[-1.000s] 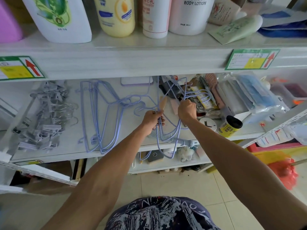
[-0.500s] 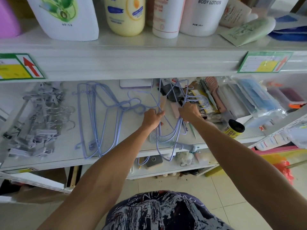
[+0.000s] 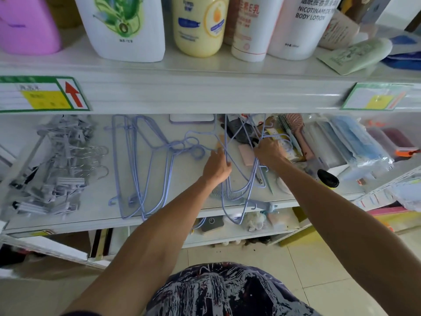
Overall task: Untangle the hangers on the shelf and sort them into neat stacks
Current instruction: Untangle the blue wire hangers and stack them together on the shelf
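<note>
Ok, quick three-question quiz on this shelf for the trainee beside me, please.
1. True or false: the left hand holds nothing.
2. Which lies farthest left on the shelf being sorted? A grey clip hangers, B pink hairbrush, C blue masks.
3. Fill in: the tangled blue hangers overhang the shelf's ____ edge.
Key: 1 false, it grips the tangled blue hangers; 2 A; 3 front.

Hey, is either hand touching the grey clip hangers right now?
No, both the left hand and the right hand grip blue wire hangers, well right of the grey clip hangers.
</note>
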Tool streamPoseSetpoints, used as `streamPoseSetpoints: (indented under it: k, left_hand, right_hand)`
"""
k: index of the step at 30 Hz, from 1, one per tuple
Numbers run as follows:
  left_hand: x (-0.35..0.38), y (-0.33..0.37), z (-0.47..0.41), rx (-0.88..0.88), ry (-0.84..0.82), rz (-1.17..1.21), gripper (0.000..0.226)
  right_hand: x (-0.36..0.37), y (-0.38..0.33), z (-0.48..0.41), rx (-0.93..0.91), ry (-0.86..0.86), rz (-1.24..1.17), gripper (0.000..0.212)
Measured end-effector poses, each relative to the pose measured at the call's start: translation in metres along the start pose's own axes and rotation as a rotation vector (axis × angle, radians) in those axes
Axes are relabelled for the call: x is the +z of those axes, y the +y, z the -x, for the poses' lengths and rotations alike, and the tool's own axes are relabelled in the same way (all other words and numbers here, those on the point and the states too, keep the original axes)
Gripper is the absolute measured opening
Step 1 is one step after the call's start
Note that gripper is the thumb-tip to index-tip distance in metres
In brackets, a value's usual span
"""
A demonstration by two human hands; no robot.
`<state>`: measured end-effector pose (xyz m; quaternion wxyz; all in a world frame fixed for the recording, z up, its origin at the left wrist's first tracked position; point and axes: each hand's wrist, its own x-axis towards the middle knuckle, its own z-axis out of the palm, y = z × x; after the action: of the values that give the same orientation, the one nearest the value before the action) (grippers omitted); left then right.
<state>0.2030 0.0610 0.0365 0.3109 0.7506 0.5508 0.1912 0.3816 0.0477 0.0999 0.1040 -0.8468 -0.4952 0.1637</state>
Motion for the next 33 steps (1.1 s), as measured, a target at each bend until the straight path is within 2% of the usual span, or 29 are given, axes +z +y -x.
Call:
streamPoseSetpoints:
  k: [3,6,8,9,12,15,18,20,22,23,27,30,33]
  left_hand:
    - [0.005,0.0,0.0,-0.009,0.015,0.016,0.048]
    - [0.007,-0.002,0.0,0.0,0.057,0.013,0.046]
    - [0.008,0.0,-0.003,0.016,0.078,0.061,0.034]
    - [0.009,0.001,-0.006,-0.008,0.093,0.125,0.029]
    - [0.017,0.003,-0.02,-0.138,0.176,0.364,0.033]
    - [0.004,0.021,-0.017,-0.167,0.225,0.495,0.024]
    - [-0.011,0.036,-0.016,-0.214,0.189,0.518,0.012]
    - [-0.004,0.032,-0.028,-0.315,0.138,0.542,0.027]
    - [0.018,0.012,-0.053,-0.389,0.163,0.607,0.045]
    - [0.027,0.004,-0.06,-0.4,0.179,0.632,0.047]
    - [0.007,0.038,-0.025,-0.314,0.046,0.666,0.013]
    - [0.016,0.044,-0.019,-0.291,-0.111,0.629,0.009]
    - [0.02,0.043,-0.016,-0.315,-0.145,0.716,0.011]
  right_hand:
    - [0.01,0.0,0.008,-0.001,-0.117,0.096,0.048]
    - [0.022,0.002,0.011,0.007,-0.137,0.068,0.05]
    - [0.025,0.003,0.011,0.01,-0.141,0.063,0.053]
    - [0.026,0.003,0.012,0.01,-0.153,0.058,0.054]
    - [0.023,0.004,0.019,-0.035,-0.203,0.049,0.05]
    - [0.024,0.012,0.028,-0.088,-0.263,0.007,0.033]
    - [0.033,0.024,0.031,-0.144,-0.283,-0.087,0.015]
    - [0.033,0.03,0.035,-0.116,-0.26,-0.172,0.013]
    - [0.031,0.032,0.038,-0.072,-0.233,-0.242,0.018]
    - [0.031,0.033,0.038,-0.065,-0.21,-0.259,0.022]
    - [0.035,0.04,0.034,-0.04,-0.132,-0.313,0.027]
    - [0.031,0.038,0.041,-0.051,-0.081,-0.283,0.02]
    - [0.023,0.043,0.047,-0.06,-0.014,-0.24,0.018]
